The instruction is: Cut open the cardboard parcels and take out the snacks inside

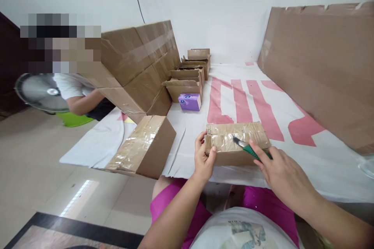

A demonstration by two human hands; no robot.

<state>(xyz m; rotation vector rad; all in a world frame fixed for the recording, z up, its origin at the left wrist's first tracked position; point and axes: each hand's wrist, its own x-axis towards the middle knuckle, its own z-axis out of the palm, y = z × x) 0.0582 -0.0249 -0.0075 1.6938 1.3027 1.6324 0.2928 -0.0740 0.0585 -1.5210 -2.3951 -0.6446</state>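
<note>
A taped cardboard box (230, 158) lies near the table's front edge, its top covered with shiny clear tape. My left hand (204, 159) grips the box's left end, thumb on the near side and fingers around the far corner. In my right hand (280, 167) is a green-handled utility knife (248, 149), index finger stretched along the handle. The blade tip meets the taped top near its middle; whether it has pierced the tape I cannot tell. To the left, a longer taped box (157, 148) sits at the table edge.
Large stacked cartons (140, 62) stand at the left, and a big cardboard panel (318, 70) leans at the right. Several small open boxes (184, 90) line the back, a purple tissue pack (189, 102) before them. A co-worker (77, 93) sits beyond the cartons near a fan (37, 93).
</note>
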